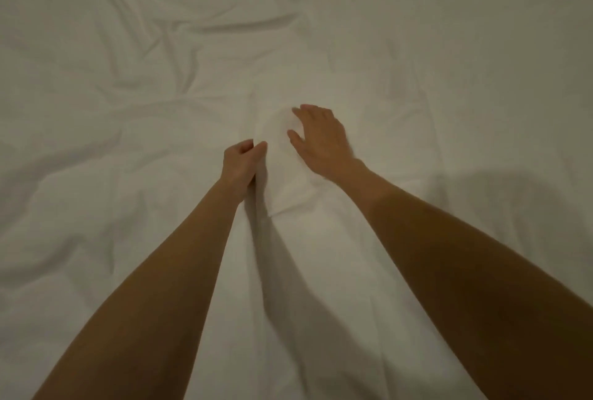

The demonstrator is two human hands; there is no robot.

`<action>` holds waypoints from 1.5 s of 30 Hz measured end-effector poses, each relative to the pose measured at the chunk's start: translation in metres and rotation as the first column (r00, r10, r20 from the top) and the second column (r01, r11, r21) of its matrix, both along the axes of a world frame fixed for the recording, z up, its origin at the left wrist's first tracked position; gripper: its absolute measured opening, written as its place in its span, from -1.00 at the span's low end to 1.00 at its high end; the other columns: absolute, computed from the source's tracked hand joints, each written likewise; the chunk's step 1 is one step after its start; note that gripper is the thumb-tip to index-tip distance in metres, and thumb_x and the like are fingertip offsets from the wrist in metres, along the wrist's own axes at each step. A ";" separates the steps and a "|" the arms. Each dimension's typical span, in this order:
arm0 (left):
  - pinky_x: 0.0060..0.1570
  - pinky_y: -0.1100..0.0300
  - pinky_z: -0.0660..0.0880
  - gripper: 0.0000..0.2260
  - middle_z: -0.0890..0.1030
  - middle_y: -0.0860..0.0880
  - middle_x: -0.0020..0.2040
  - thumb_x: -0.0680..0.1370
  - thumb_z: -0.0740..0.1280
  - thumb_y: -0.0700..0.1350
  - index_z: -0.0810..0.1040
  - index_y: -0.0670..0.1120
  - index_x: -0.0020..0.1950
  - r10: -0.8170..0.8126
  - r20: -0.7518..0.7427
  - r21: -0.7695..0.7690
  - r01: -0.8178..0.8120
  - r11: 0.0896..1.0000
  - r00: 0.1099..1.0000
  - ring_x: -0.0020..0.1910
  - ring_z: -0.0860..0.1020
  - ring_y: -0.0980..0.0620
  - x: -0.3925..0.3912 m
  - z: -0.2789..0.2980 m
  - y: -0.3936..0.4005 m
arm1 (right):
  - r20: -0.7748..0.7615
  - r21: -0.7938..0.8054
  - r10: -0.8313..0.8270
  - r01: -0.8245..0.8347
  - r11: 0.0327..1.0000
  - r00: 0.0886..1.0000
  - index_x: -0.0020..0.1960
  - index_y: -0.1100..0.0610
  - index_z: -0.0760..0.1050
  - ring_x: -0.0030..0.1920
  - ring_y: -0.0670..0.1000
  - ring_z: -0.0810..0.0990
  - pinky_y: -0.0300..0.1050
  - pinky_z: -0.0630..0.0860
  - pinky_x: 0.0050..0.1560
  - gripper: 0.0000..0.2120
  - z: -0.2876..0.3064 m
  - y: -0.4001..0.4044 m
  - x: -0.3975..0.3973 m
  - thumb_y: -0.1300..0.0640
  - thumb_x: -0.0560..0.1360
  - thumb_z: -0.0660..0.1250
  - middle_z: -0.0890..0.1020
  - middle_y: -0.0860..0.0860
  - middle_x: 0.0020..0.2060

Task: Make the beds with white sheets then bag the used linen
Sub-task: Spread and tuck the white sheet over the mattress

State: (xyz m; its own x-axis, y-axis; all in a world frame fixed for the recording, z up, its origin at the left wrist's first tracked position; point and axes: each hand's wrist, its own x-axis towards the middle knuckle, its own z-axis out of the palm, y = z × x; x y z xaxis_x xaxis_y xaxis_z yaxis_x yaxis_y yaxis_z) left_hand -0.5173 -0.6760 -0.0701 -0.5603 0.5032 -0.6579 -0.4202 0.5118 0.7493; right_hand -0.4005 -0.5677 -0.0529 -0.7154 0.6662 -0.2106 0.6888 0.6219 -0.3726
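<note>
Left hand [240,164] pinches a white sheet [128,143] fold; right hand [321,140] presses flat beside.

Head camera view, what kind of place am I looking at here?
Most likely a bedroom or hotel room, seen from right over a bed. A wrinkled white sheet fills the view, the left hand pinches a raised fold of it, and the right hand lies flat on it.

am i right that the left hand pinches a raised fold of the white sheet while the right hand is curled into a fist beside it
Not quite. In the head view the left hand does pinch a raised fold of the white sheet, but the right hand lies open, fingers spread, on the fold.
</note>
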 end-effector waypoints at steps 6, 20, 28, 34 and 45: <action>0.02 0.12 0.57 -0.92 0.67 -0.07 -0.01 0.58 0.33 -0.16 0.63 -0.05 -0.02 0.044 0.036 0.013 -0.045 0.999 0.998 0.02 0.62 -0.06 -0.033 -0.018 0.025 | 0.143 -0.110 0.072 -0.056 0.992 0.987 0.30 0.10 0.41 0.30 0.11 0.37 0.11 0.29 0.27 -0.44 -0.006 0.043 -0.074 -0.29 0.52 0.18 0.46 0.05 0.25; -0.32 0.31 0.54 -0.83 0.71 -0.10 -0.21 0.38 0.50 -0.30 0.65 -0.27 -0.05 -0.284 0.381 -0.101 0.345 0.933 0.880 -0.28 0.66 0.06 0.026 0.007 -0.078 | 0.057 -0.291 0.271 -0.243 0.925 0.961 0.05 0.03 0.45 0.05 0.05 0.49 -0.01 0.25 0.20 -0.69 -0.023 0.048 -0.097 -0.18 0.49 0.33 0.49 -0.04 -0.08; -0.41 0.30 0.45 -0.85 0.66 -0.01 -0.37 0.33 0.58 -0.19 0.65 -0.17 -0.20 -0.390 0.237 -0.255 0.445 0.858 0.890 -0.42 0.56 0.12 0.033 -0.008 -0.085 | 0.049 -0.119 0.245 -0.238 0.964 0.968 0.17 0.02 0.50 0.22 0.08 0.47 0.05 0.23 0.25 -0.68 -0.023 0.050 -0.107 -0.11 0.49 0.32 0.56 -0.01 0.14; -0.15 0.14 0.59 -0.81 0.71 -0.13 -0.16 0.43 0.50 -0.09 0.68 -0.19 -0.08 -0.166 0.209 -0.190 0.207 0.960 0.964 -0.16 0.66 -0.08 0.035 -0.001 -0.075 | -0.182 0.090 -0.124 0.142 0.986 0.975 0.30 0.02 0.38 0.31 0.05 0.36 0.00 0.28 0.25 -0.46 -0.018 0.097 -0.034 -0.13 0.39 0.39 0.40 0.01 0.28; -0.07 0.10 0.58 -0.84 0.68 -0.07 -0.12 0.45 0.49 -0.11 0.65 -0.11 -0.01 0.032 -0.043 -0.212 -0.041 0.976 0.999 -0.13 0.63 -0.02 0.073 0.003 -0.068 | -0.243 -0.188 -0.776 0.757 0.626 0.582 0.02 0.27 0.50 0.01 0.24 0.54 0.05 0.39 0.08 -0.35 -0.023 0.047 0.179 -0.28 0.25 0.44 0.57 0.21 -0.05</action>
State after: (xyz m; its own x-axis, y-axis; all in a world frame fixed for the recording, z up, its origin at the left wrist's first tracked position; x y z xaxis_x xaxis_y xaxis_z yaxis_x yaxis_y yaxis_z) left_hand -0.4445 -0.7440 -0.0667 -0.6033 0.3330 -0.7247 -0.4139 0.6459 0.6414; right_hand -0.2212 -0.5207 -0.0761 0.0257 0.9881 -0.1517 0.7605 -0.1179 -0.6386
